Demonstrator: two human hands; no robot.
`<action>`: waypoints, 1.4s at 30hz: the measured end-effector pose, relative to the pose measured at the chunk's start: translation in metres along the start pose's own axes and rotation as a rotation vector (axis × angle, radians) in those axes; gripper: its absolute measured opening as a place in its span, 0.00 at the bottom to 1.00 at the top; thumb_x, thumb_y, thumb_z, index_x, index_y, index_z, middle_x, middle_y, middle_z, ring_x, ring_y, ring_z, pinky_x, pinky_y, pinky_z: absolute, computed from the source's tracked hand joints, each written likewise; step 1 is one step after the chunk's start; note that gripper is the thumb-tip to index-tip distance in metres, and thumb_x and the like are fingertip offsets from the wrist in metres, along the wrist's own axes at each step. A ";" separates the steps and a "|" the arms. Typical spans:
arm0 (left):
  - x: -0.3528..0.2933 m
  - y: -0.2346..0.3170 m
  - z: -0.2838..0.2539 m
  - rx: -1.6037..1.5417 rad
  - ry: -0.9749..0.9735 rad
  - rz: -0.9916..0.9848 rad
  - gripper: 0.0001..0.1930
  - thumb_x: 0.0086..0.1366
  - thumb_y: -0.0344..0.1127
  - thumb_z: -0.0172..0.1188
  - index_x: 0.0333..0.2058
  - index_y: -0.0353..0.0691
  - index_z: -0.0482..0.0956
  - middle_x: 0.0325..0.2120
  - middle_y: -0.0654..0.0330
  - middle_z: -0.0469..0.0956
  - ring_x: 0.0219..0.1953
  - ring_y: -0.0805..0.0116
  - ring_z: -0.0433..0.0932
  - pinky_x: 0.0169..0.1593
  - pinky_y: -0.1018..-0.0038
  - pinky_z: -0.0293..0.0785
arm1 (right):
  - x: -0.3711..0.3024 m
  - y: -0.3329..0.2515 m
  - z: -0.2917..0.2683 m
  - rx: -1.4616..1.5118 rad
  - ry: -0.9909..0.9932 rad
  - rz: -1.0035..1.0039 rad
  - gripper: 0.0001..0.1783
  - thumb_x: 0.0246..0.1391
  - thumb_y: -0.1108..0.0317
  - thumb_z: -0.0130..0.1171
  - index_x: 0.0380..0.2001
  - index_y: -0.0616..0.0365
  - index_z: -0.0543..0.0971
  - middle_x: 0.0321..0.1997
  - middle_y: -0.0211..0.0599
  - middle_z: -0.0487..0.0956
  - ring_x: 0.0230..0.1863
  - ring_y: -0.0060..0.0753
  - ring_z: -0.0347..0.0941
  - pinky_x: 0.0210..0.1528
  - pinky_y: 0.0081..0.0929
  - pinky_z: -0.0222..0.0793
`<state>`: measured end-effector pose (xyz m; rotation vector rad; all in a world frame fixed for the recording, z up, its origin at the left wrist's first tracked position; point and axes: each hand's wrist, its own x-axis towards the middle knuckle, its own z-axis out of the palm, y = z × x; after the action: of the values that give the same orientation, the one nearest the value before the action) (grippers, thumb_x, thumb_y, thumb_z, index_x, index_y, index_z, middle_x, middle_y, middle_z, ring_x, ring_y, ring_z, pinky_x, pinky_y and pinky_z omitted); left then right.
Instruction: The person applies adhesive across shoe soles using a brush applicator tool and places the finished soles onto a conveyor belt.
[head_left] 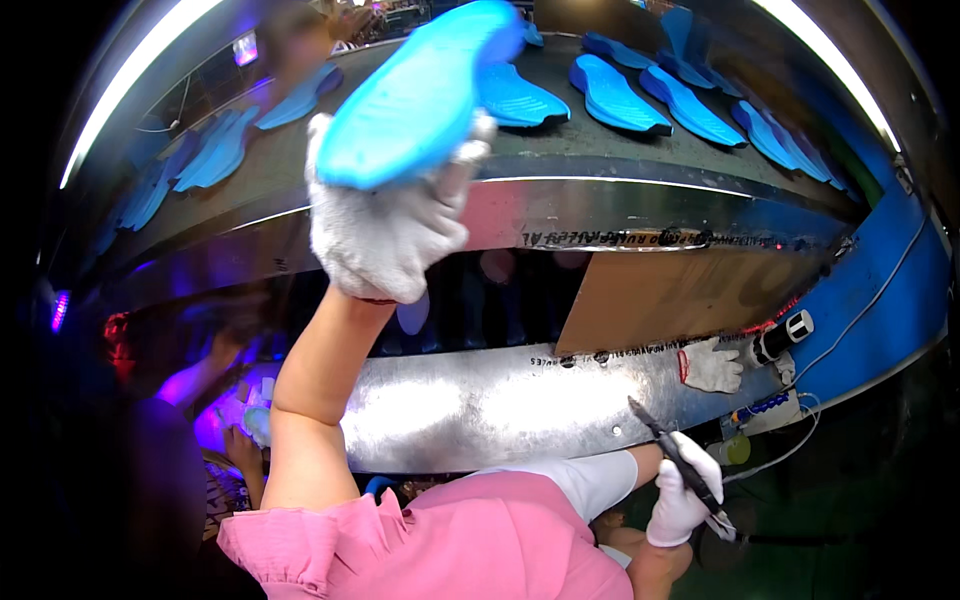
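Note:
A bright blue shoe sole (405,105) is raised over the near edge of the conveyor belt. My left hand (385,235), in a white knit glove, grips it from below with fingers and thumb along its sides. Lower right, my right hand (683,495), also white-gloved, is closed round a black pen-shaped tool (680,460). The tool's thin tip points up and left over the metal bench (430,400), apart from the sole. Just behind the held sole, another blue sole (520,98) lies on the belt.
More blue soles (615,95) lie along the dark conveyor belt (540,150). A spare glove (712,365) and a black-and-white cylinder (783,338) are at the bench's right end. Cardboard (690,290) stands under the belt. Other people are at the left.

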<state>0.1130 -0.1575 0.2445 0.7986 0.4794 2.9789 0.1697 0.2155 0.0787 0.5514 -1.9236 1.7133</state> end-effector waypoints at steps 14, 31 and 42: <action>0.025 0.254 -0.022 3.357 1.007 -0.638 0.26 0.69 0.42 0.47 0.65 0.55 0.60 0.68 0.59 0.55 0.70 0.53 0.52 0.65 0.48 0.59 | 0.006 -0.003 0.023 0.041 -0.099 0.247 0.16 0.45 0.79 0.68 0.39 0.67 0.78 0.41 0.45 0.82 0.40 0.29 0.79 0.46 0.25 0.74; -0.003 0.027 0.003 1.606 0.198 0.965 0.11 0.65 0.27 0.56 0.44 0.27 0.72 0.45 0.50 0.74 0.47 0.60 0.77 0.57 0.59 0.75 | -0.007 0.022 -0.002 0.117 0.330 0.460 0.13 0.56 0.72 0.61 0.44 0.64 0.74 0.33 0.36 0.80 0.21 0.15 0.70 0.23 0.12 0.66; -0.135 -0.236 -0.175 1.555 -0.661 0.123 0.20 0.45 0.29 0.61 0.41 0.39 0.76 0.48 0.51 0.74 0.51 0.47 0.72 0.52 0.60 0.72 | -0.020 0.061 -0.026 0.068 0.544 0.635 0.12 0.56 0.70 0.62 0.42 0.63 0.77 0.24 0.29 0.76 0.16 0.13 0.63 0.17 0.12 0.56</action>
<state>0.1303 0.0039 -0.0360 1.6474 2.6322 1.6052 0.1516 0.2482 0.0208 -0.5292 -1.7216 2.0216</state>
